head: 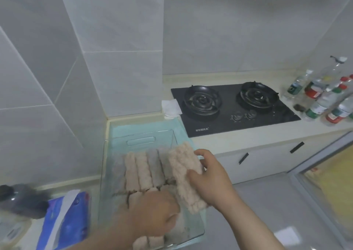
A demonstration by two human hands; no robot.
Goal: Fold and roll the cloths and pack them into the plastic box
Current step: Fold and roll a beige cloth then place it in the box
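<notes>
- Your right hand [210, 177] gripped one rolled cloth [185, 175], pale pink and nubbly. The thumb lay across its front and the fingers were curled round its far side.
- That roll was held at a slant just right of the frame's centre, above the right side of the plastic box [162, 135]. Its lower end was close to your left hand [156, 213].
- Your left hand reached down into the near half of the box with the knuckles up and the fingers bent among the rolls. I could not tell whether it clasped one or only pressed on them.
- The box was clear and rectangular and took up the lower centre of the frame. It stood on a teal mat [118, 129] on the table [248, 137], against the tiled corner.
- Inside it, packed rolls [141, 171] lay side by side in a row across the middle, some pinkish and some greyer. More rolls showed nearer you, partly hidden by your left forearm.
- The far end of the box held no rolls.
- A black two-burner gas hob [233, 106] was set into the table at centre right, with a white folded cloth [171, 107] touching its left edge.
- A cluster of bottles [324, 96] stood at the right edge.
- A blue tissue pack [63, 221] lay at lower left, beside a dark, blurred object [21, 200].
</notes>
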